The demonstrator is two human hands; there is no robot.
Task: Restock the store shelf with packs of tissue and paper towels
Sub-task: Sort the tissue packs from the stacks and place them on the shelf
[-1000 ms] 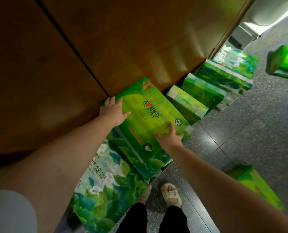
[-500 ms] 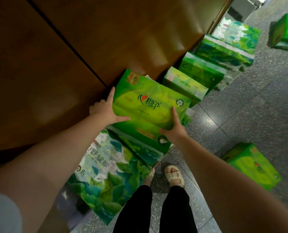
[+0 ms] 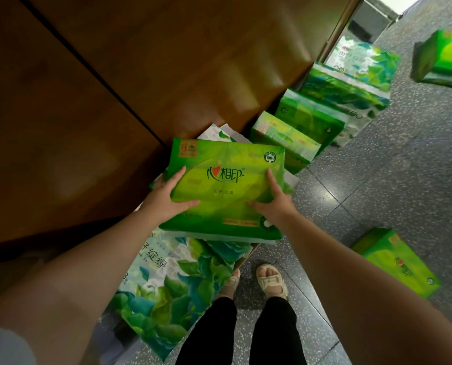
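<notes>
- A brown wooden panel (image 3: 119, 83) fills the upper left, a dark seam running slantwise across it; its lower edge sits just above and behind the held pack.
- Along the foot of the panel, to the right, a row of green packs (image 3: 312, 119) stands on the speckled floor (image 3: 393, 180), one against the next.
- Two more packs lie apart on the floor: a far pack (image 3: 446, 61) at the upper right and a near pack (image 3: 396, 262) at the lower right.
- Under the held pack lies a large leaf-print bag (image 3: 164, 291), slanting down to the left beside the person's feet (image 3: 269, 280).
- The pack (image 3: 227, 185), bright green with a red heart logo, is held flat, face up, above the leaf-print bag and in front of the panel.
- The left hand (image 3: 167, 196) grips its left edge, thumb on the top face and fingers out of sight below.
- The right hand (image 3: 272, 204) grips its right edge, forefinger stretched up along the side and thumb lying on the face.
- Compared with half a second ago, the pack has swung from a tilt to lie square to the view, its logo now upright, and has come away from the panel toward the person.
- Both hands have moved from its upper corners to its side edges.
</notes>
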